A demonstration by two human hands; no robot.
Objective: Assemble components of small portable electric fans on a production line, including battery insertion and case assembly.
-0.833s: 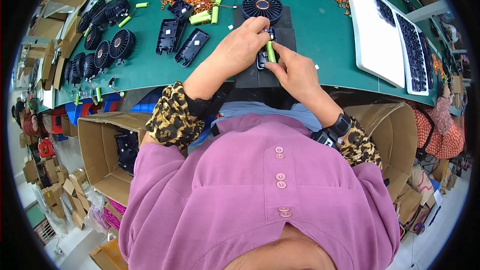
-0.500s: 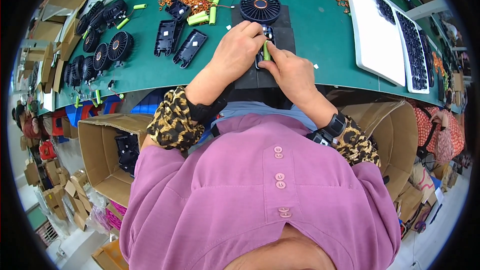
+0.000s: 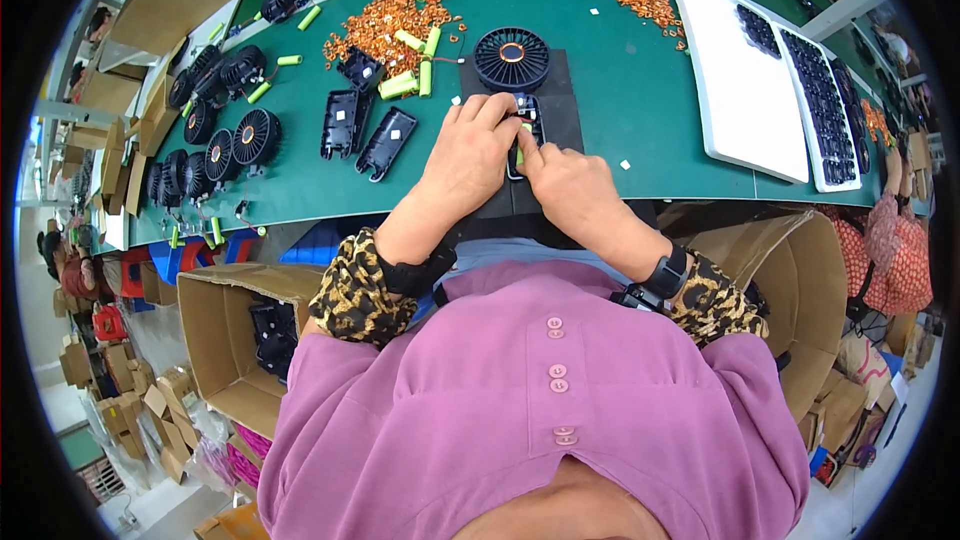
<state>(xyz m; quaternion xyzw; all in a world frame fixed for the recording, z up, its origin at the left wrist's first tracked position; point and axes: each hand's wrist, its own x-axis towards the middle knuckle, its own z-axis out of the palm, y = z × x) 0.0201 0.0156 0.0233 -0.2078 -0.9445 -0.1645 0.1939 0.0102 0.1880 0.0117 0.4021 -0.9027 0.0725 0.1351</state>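
Observation:
A black round fan lies face up on a dark mat, its open handle housing pointing toward me. My left hand is closed round the housing's left side, its fingertips at the upper end near the small parts inside. A green cylindrical battery sits at the housing, mostly covered by fingers. My right hand is closed at the battery with its fingertips against it; the thumb is hidden. Whether the battery is fully seated cannot be seen.
Left of my hands lie black housing shells, several green batteries and a heap of copper-coloured rings. More fans stand farther left. White foam trays lie right. Cardboard boxes flank me below the table edge.
My right hand has shifted from pinching the exposed battery to pressing fingertips on it, covering more of it. The left hand remains on the housing. The whole view has shifted slightly.

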